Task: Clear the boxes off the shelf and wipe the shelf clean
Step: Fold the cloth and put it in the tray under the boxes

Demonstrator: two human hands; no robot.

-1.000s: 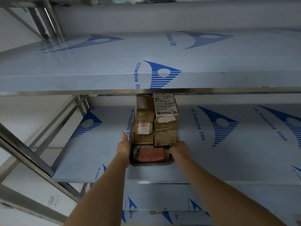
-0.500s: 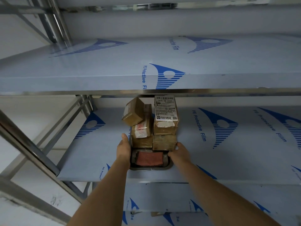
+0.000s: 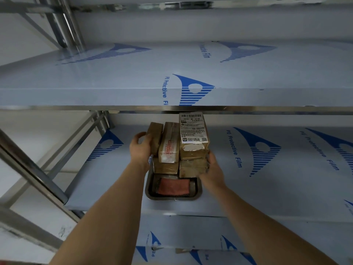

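A stack of several brown cardboard boxes (image 3: 172,150) stands in a metal tray (image 3: 172,197) on the middle shelf (image 3: 267,178) of a steel rack. The tallest box (image 3: 193,131) at the right carries a white shipping label. A reddish cloth (image 3: 173,187) lies in the tray's near end. My left hand (image 3: 140,150) grips the leftmost small box (image 3: 155,138) from its left side. My right hand (image 3: 212,169) presses the right side of the lower right boxes (image 3: 191,169).
The upper shelf (image 3: 114,83) overhangs just above the stack, its steel front edge nearly touching the tallest box. All shelves carry white film with blue logos. Steel uprights and braces (image 3: 28,169) stand at the left. A lower shelf (image 3: 191,236) lies below.
Both hands left the tray's rim and rose to the boxes. The small top-left box, which had tipped leftward, is now held against the stack by my left hand.
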